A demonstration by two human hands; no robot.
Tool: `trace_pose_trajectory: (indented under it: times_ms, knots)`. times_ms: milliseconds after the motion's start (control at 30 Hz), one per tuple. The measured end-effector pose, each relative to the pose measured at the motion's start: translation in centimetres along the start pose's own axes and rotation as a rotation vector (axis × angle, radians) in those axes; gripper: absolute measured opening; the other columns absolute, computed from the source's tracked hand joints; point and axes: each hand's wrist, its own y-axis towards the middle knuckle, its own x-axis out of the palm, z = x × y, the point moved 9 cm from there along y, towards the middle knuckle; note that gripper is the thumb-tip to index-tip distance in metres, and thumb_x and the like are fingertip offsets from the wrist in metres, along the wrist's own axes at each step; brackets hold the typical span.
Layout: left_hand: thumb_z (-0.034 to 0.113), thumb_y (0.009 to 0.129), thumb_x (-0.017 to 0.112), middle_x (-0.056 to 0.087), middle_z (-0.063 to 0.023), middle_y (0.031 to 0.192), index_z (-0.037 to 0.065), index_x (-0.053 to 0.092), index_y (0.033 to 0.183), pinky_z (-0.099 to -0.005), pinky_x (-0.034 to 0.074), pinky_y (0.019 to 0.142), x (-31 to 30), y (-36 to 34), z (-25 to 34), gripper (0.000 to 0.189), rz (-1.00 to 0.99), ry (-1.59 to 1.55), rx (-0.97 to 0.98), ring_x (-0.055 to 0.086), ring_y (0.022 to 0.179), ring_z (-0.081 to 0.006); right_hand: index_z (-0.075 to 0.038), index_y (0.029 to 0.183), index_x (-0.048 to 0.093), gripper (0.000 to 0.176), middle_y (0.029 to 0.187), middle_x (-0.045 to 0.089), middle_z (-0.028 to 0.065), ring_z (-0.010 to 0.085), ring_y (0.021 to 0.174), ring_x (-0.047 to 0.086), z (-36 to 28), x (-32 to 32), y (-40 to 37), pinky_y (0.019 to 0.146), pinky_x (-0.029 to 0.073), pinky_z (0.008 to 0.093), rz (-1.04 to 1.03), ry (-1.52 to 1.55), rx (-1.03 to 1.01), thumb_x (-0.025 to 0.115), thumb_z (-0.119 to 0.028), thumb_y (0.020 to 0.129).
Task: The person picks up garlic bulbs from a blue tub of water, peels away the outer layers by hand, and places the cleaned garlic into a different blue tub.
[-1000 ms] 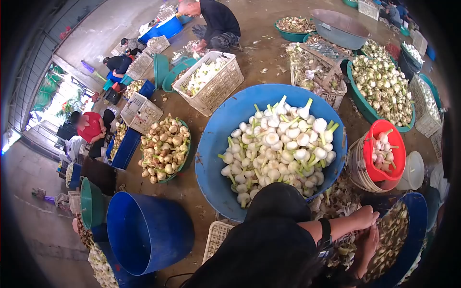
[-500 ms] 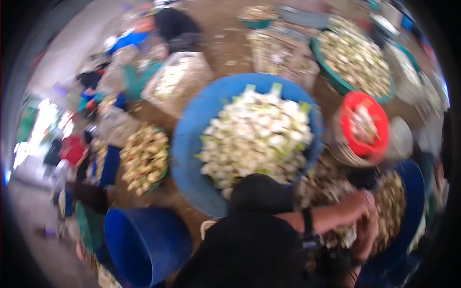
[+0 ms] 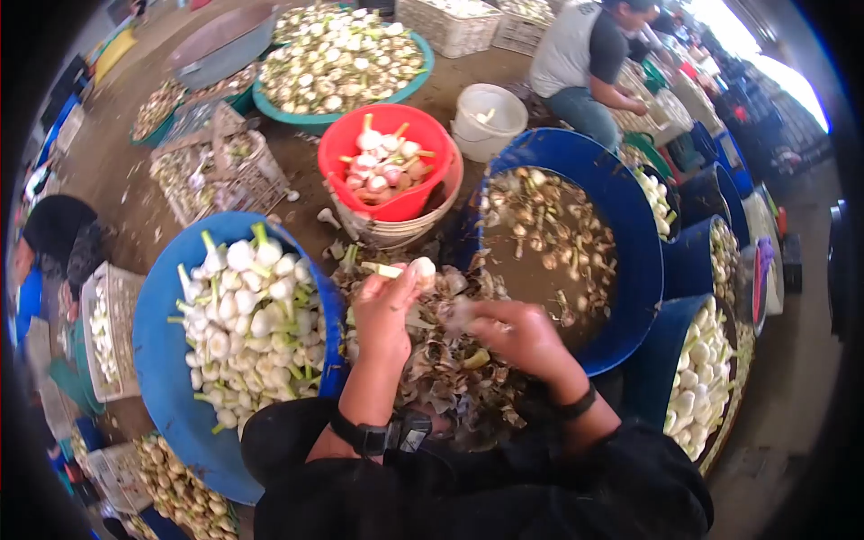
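Observation:
My left hand (image 3: 383,315) is closed around a garlic bulb (image 3: 423,273) with a short pale stem, held above a heap of dry garlic skins (image 3: 477,378). Just to the right, my right hand (image 3: 529,340) has its fingers pinched together, with a blurred pale scrap at their tips that I cannot make out. The hands are apart. Left of them stands a blue tub (image 3: 171,396) of clean white garlic bulbs (image 3: 252,324). On the right, a deeper blue tub (image 3: 634,261) holds brownish, unpeeled garlic bulbs (image 3: 549,225).
Ahead, a red basin (image 3: 337,135) with pinkish garlic sits in a larger pail, beside a white bucket (image 3: 490,117). A wide green basin (image 3: 297,117) of garlic lies farther back. Another person (image 3: 576,67) sits at the back right. More garlic-filled blue containers (image 3: 648,360) line the right.
My view has swung to the right, bringing the hands and the tub of unpeeled garlic toward the middle. My hands, close together before, are now apart, with a garlic bulb visible in the left.

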Motion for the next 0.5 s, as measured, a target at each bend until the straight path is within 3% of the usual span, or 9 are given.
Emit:
trace_pose_trajectory:
  times_ms: [33, 67, 100, 167, 200, 267, 500]
  knots:
    - [0.000, 0.077, 0.063, 0.060, -0.0056, 0.082, -0.001, 0.057, 0.090, -0.0249, 0.048, 0.070, 0.6, -0.2, 0.3, 0.014, -0.033, 0.095, 0.063, 0.059, 0.074, -0.0131, 0.000, 0.084, 0.062, 0.020, 0.070, 0.061, 0.0132, 0.0188, 0.065, 0.060, -0.2, 0.5, 0.4, 0.059, 0.047, 0.0313, -0.032, -0.149, -0.001, 0.055, -0.018, 0.082]
    - [0.000, 0.077, 0.063, 0.060, -0.0056, 0.082, -0.001, 0.057, 0.090, -0.0249, 0.048, 0.070, 0.8, -0.3, -0.2, 0.014, -0.057, 0.106, 0.046, 0.059, 0.074, -0.0131, 0.000, 0.083, 0.062, 0.019, 0.066, 0.059, 0.0131, 0.0176, 0.061, 0.058, -0.4, 1.1, 0.9, 0.055, 0.045, 0.0311, -0.067, -0.295, 0.001, 0.057, -0.018, 0.081]
    - [-0.001, 0.076, 0.063, 0.060, -0.0052, 0.083, -0.002, 0.057, 0.089, -0.0229, 0.047, 0.070, 1.2, -0.5, 0.6, 0.014, -0.094, 0.292, 0.193, 0.058, 0.076, -0.0114, 0.000, 0.083, 0.062, 0.019, 0.066, 0.059, 0.0131, 0.0176, 0.061, 0.058, -0.5, 1.0, 1.6, 0.055, 0.045, 0.0311, -0.050, -0.298, 0.023, 0.057, -0.018, 0.081]
    - [-0.003, 0.075, 0.064, 0.059, -0.0037, 0.083, -0.004, 0.058, 0.084, -0.0204, 0.046, 0.068, 2.5, -1.8, 2.1, 0.011, -0.132, 0.622, 0.499, 0.056, 0.076, -0.0083, 0.001, 0.078, 0.061, 0.018, 0.060, 0.056, 0.0109, 0.0148, 0.054, 0.053, 0.1, -0.4, 2.7, 0.050, 0.042, 0.0302, 0.099, 0.101, 0.175, 0.061, -0.017, 0.078]
    - [-0.003, 0.075, 0.064, 0.059, -0.0037, 0.083, -0.004, 0.058, 0.084, -0.0204, 0.046, 0.068, 3.0, -2.2, 1.9, 0.011, -0.151, 0.627, 0.489, 0.056, 0.076, -0.0083, 0.002, 0.074, 0.061, 0.018, 0.056, 0.054, 0.0091, 0.0116, 0.049, 0.047, -0.5, -0.5, 3.1, 0.047, 0.039, 0.0283, 0.109, 0.200, 0.216, 0.061, -0.017, 0.076]
    - [-0.007, 0.073, 0.063, 0.056, -0.0054, 0.084, -0.003, 0.059, 0.080, -0.0227, 0.048, 0.065, 3.7, -3.3, 2.7, 0.010, -0.121, 0.577, 0.534, 0.057, 0.077, -0.0115, 0.000, 0.072, 0.061, 0.022, 0.063, 0.058, 0.0179, 0.0282, 0.059, 0.060, 0.5, 0.1, 3.4, 0.055, 0.046, 0.0347, 0.081, 0.157, 0.313, 0.059, -0.022, 0.072]
    - [-0.005, 0.073, 0.065, 0.056, -0.0039, 0.083, -0.003, 0.058, 0.079, -0.0215, 0.046, 0.066, 2.0, -2.3, 1.3, 0.009, -0.012, 0.540, 0.408, 0.055, 0.076, -0.0091, 0.001, 0.071, 0.061, 0.022, 0.061, 0.058, 0.0177, 0.0240, 0.056, 0.060, 2.6, 1.6, 3.1, 0.055, 0.046, 0.0333, 0.128, 0.292, 0.354, 0.058, -0.022, 0.071]
